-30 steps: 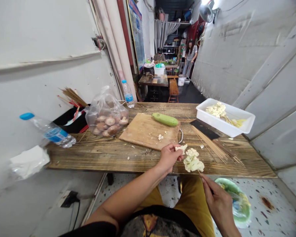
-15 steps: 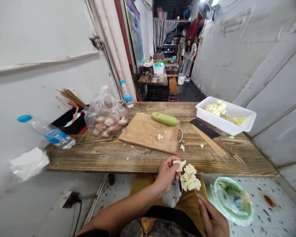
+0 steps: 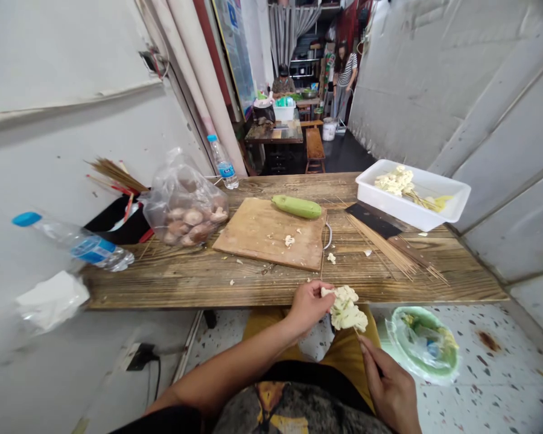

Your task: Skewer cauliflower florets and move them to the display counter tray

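Over the table's front edge, my left hand (image 3: 310, 306) pinches a cauliflower floret (image 3: 328, 292) between thumb and fingers. That floret now touches the cauliflower pieces (image 3: 348, 313) threaded on a thin skewer (image 3: 357, 332). My right hand (image 3: 389, 380) is closed around the skewer's lower end, below the pieces, above my lap. Just beyond the hands lies a wooden cutting board (image 3: 248, 232) with a pale green zucchini (image 3: 296, 207) and cauliflower crumbs (image 3: 289, 241) on it. Whether the skewer's tip has entered the held floret is hidden.
A cleaver (image 3: 373, 220) and loose skewers (image 3: 384, 250) lie right of the board. Behind them stands a white tub (image 3: 455, 202) with skewered cauliflower. Left are a bag of mushrooms (image 3: 185, 220) and water bottles (image 3: 95, 250). A lined green bin (image 3: 391, 331) sits on the floor. Two people are farther back.
My left hand has brought its floret against the pieces on the skewer, closing the small gap between them. My right hand still grips the skewer. The camera view has tilted slightly downward.
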`<state>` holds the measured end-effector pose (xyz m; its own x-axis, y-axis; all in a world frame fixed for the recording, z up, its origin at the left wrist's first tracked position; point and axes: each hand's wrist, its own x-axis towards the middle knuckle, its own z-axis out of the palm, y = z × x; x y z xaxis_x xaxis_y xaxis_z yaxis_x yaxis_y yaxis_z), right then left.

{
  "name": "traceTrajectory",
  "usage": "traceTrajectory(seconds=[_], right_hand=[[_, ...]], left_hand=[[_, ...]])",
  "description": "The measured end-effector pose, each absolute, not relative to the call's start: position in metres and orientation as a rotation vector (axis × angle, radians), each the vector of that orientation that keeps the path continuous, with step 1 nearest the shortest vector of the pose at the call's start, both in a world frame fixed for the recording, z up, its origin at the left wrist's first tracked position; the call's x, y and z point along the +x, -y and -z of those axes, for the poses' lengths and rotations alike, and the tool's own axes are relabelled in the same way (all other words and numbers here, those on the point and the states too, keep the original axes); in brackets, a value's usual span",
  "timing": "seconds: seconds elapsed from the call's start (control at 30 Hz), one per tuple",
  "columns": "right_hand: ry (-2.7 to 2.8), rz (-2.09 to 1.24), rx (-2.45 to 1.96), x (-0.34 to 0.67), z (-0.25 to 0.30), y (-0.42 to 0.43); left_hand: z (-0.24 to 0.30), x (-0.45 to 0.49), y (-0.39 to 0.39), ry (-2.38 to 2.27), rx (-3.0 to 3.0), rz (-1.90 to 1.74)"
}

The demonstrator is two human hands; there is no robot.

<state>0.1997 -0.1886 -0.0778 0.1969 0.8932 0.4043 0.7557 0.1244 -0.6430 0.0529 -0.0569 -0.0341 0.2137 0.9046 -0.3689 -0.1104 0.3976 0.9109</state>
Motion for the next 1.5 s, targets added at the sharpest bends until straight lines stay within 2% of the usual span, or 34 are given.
traceTrajectory(seconds=[0.2, 0.4, 0.57, 0.97, 1.37, 1.5], right_hand=[[1.328, -0.498, -1.766, 0.200, 0.073, 0.177], [1.090, -0.743, -1.766, 0.204, 0.067, 0.163], [0.948, -0.820, -1.694, 0.193, 0.054, 0.158], [0.779, -1.048, -1.453, 0.162, 0.065, 0.136], [0.821, -0.956, -1.524, 0.167, 0.065, 0.145], [0.870, -0.908, -1.618, 0.185, 0.067, 0.152]], left_hand=[[0.031, 0.048, 0.046, -1.039, 0.970, -0.796], [0.027, 0.038, 0.033, -1.093, 1.017, -1.061], [0.016, 0.048, 0.041, -0.860, 0.712, -0.854], [0.022, 0.077, 0.043, -0.823, 0.469, -0.906], [0.026, 0.080, 0.056, -0.671, 0.501, -0.913], [0.031, 0.060, 0.045, -0.719, 0.766, -0.924]])
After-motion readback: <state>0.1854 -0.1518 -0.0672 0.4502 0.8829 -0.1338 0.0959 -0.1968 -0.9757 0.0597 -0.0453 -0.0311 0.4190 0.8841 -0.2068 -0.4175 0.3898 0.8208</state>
